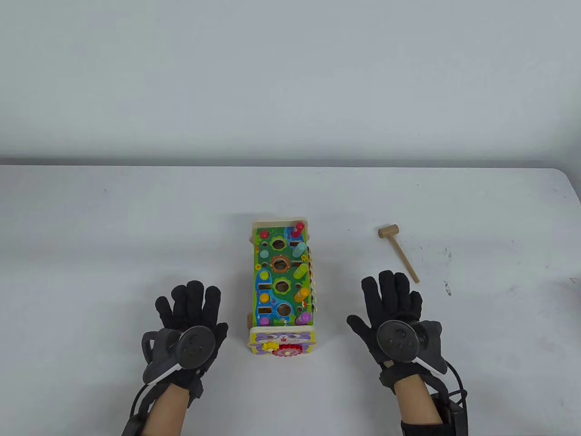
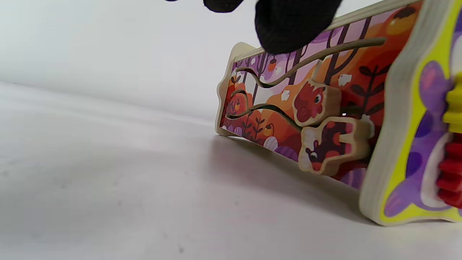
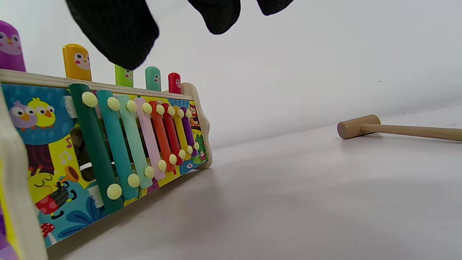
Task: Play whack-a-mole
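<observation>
A colourful wooden whack-a-mole toy box [image 1: 281, 281] stands mid-table, with several coloured pegs [image 1: 301, 271] raised along its right side. A small wooden hammer [image 1: 398, 250] lies on the table to the right of the box, head at the far end. My left hand [image 1: 190, 318] rests flat and open on the table left of the box, holding nothing. My right hand [image 1: 392, 313] rests flat and open right of the box, just below the hammer's handle end, holding nothing. The right wrist view shows the pegs [image 3: 75, 61] and the hammer [image 3: 393, 130].
The box's near end carries yellow and red gears [image 1: 282, 349]. Its left side has sliding animal pieces [image 2: 317, 108]; its right side has a xylophone [image 3: 144, 133]. The white table [image 1: 91, 254] ends at a far edge [image 1: 290, 166] with a rounded right corner.
</observation>
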